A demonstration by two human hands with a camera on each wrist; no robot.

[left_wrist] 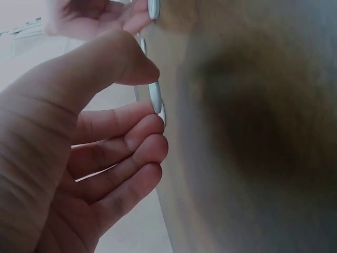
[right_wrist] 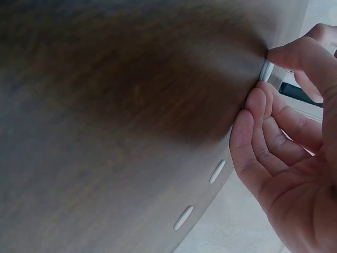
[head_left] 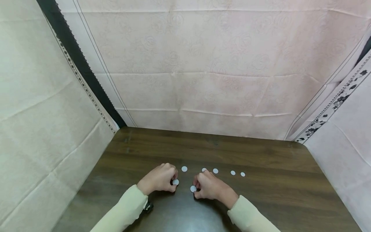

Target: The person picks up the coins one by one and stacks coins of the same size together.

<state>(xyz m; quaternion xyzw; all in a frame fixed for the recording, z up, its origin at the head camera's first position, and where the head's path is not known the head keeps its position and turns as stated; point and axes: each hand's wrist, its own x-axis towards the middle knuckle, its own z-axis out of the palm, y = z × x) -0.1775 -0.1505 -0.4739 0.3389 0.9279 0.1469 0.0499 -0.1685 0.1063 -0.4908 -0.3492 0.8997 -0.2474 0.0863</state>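
Note:
Low over the wooden table, my left hand (head_left: 160,179) pinches a white disc (head_left: 175,182) between thumb and index finger. In the left wrist view this disc (left_wrist: 155,96) shows edge-on at the thumb tip, the other fingers loosely curled below it. My right hand (head_left: 213,187) holds another white disc (head_left: 193,188) the same way, a short gap to the right of the first. From the right wrist that disc (right_wrist: 266,70) appears as a thin, rounded edge between thumb and fingertips. Just beyond the right knuckles lies a third white disc (head_left: 204,169), partly hidden by the hand.
More white discs lie in a loose row across the table (head_left: 261,199): one (head_left: 184,169) beyond the left hand, another (head_left: 215,170) past the right hand, and two (head_left: 233,172) farther right. Pale cloth (head_left: 203,64) hangs behind the table's far edge and along both sides.

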